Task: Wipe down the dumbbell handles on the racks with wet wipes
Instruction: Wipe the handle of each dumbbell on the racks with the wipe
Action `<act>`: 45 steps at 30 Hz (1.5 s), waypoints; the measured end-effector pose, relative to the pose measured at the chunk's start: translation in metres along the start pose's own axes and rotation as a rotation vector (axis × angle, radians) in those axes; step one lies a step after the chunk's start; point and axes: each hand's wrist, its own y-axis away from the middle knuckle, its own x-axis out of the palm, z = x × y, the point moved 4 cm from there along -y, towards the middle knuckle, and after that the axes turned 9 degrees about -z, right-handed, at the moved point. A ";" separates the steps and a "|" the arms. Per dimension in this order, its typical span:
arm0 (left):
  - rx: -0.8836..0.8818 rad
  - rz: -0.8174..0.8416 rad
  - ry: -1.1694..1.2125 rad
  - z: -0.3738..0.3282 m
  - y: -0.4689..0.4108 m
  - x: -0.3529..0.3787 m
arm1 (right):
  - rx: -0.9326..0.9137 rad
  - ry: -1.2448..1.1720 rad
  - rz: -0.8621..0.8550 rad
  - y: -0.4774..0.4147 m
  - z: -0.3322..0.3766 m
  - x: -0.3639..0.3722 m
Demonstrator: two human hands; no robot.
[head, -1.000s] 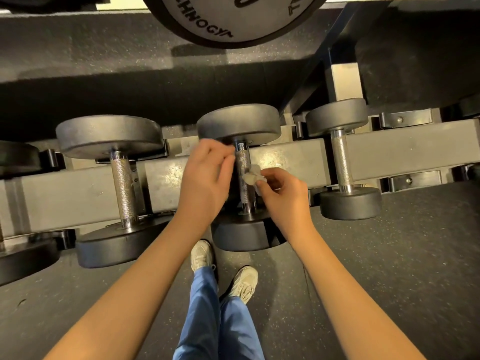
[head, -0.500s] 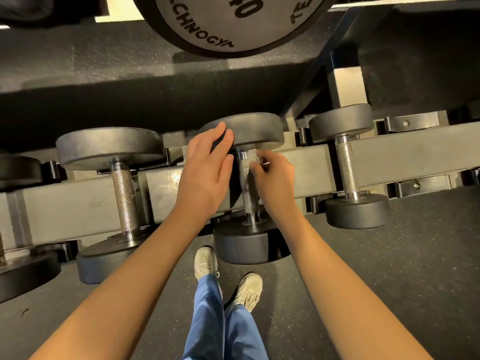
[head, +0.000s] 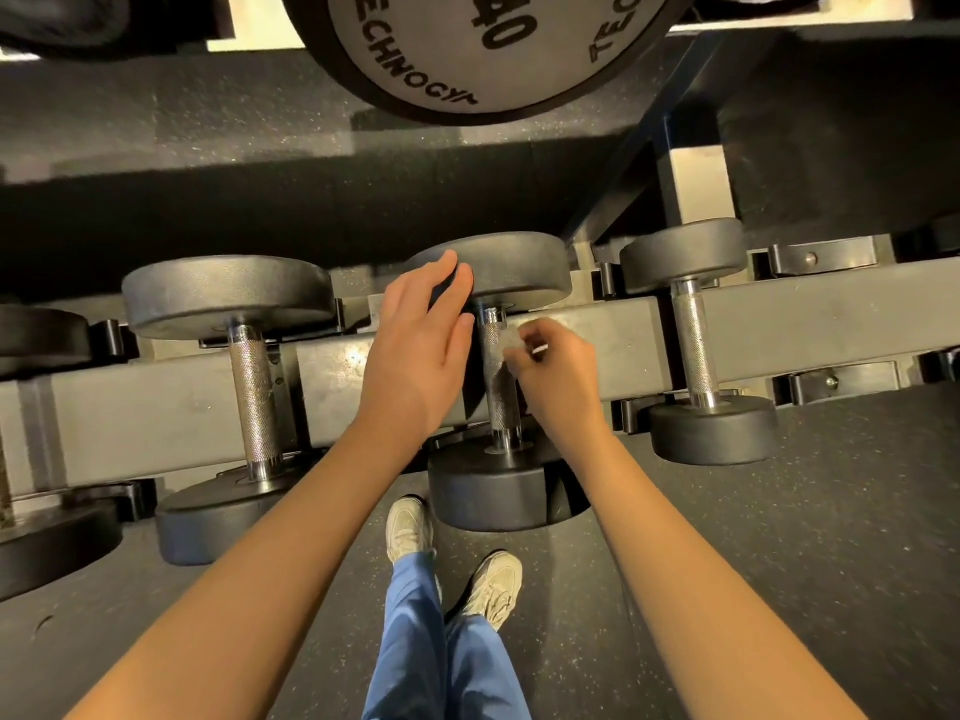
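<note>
A black dumbbell with a knurled steel handle (head: 500,387) lies across the grey rack rail (head: 156,402) in the middle of the view. My left hand (head: 415,356) has straight fingers, its tips resting on the dumbbell's far head (head: 514,272). My right hand (head: 558,376) pinches a small crumpled white wet wipe (head: 514,341) against the upper part of that handle. To the left a larger dumbbell (head: 252,392) sits on the rail, and a smaller one (head: 693,350) sits to the right.
Overhead hangs a big dumbbell head marked 40 (head: 488,49) on the upper tier. A rack upright (head: 696,184) stands at the back right. More dumbbell heads (head: 47,548) show at the far left. Speckled rubber floor (head: 779,563) and my shoes (head: 410,527) lie below.
My left hand let go of the handle's side and straightened up onto the far head. My right hand slid the wipe up the handle from its middle toward the top.
</note>
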 end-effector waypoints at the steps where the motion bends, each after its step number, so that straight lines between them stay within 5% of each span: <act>1: -0.002 0.002 -0.002 0.000 0.000 0.000 | 0.013 -0.036 -0.028 -0.004 0.003 0.001; 5: -0.020 0.010 -0.003 -0.001 -0.001 0.000 | 0.018 -0.040 -0.012 -0.002 -0.003 0.000; 15: -0.055 0.050 -0.014 -0.011 -0.005 -0.003 | 0.140 0.141 0.381 0.035 -0.025 -0.015; 22: 0.203 0.087 -0.070 -0.039 -0.015 0.011 | 0.016 0.097 0.040 0.025 -0.033 -0.043; 29: 0.355 0.180 -0.026 -0.066 -0.042 0.047 | 0.104 0.148 -0.265 -0.012 -0.078 -0.113; 36: 0.396 0.448 -0.013 -0.098 -0.068 0.097 | 0.128 0.448 -0.249 -0.036 -0.120 -0.141; 45: 0.474 0.544 -0.040 -0.106 -0.080 0.144 | 0.026 0.309 -0.321 -0.044 -0.134 -0.134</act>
